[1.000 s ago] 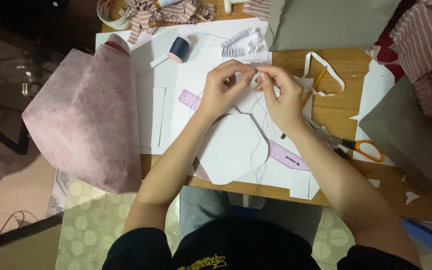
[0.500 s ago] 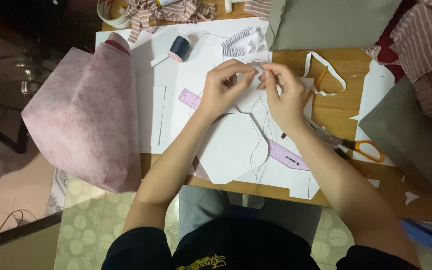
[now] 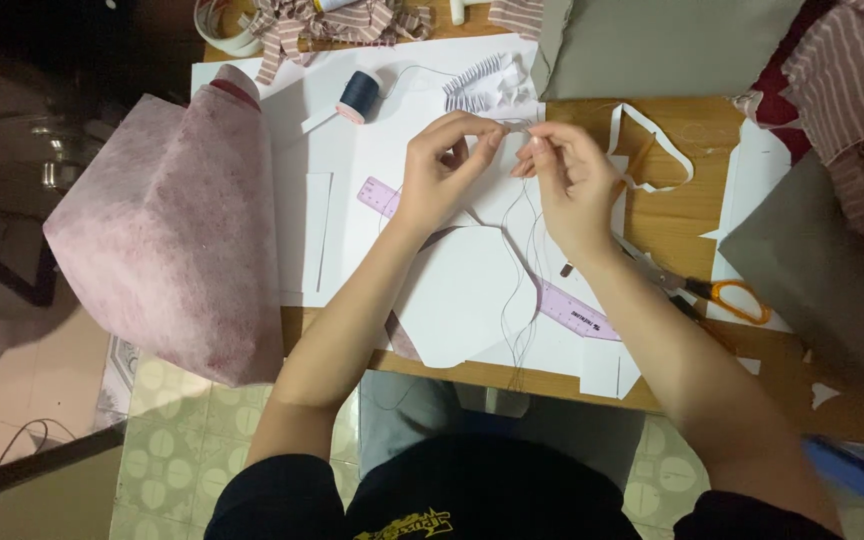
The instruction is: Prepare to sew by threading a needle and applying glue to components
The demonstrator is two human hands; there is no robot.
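Observation:
My left hand [image 3: 444, 170] and my right hand [image 3: 570, 172] meet fingertip to fingertip above white paper sheets [image 3: 392, 120] on a wooden table [image 3: 692, 215]. Both pinch a thin dark thread [image 3: 524, 280], which hangs in loops from my fingers down to the table's near edge. A needle may be between the fingertips; it is too small to tell. A dark blue thread spool [image 3: 359, 95] lies just left of my hands, its thread running toward them. A pleated white fabric piece [image 3: 487, 85] lies just beyond my fingers.
A pink ruler [image 3: 572, 310] lies under my arms. Pink mottled fabric [image 3: 172, 230] drapes off the table's left side. Orange-handled scissors [image 3: 722, 295] lie at the right, a white strip [image 3: 652, 150] near my right hand. Grey fabric [image 3: 672, 45] and striped cloth [image 3: 852, 70] lie behind.
My hands stay pinched together over the paper; they have shifted only slightly and the thread loops hang much the same.

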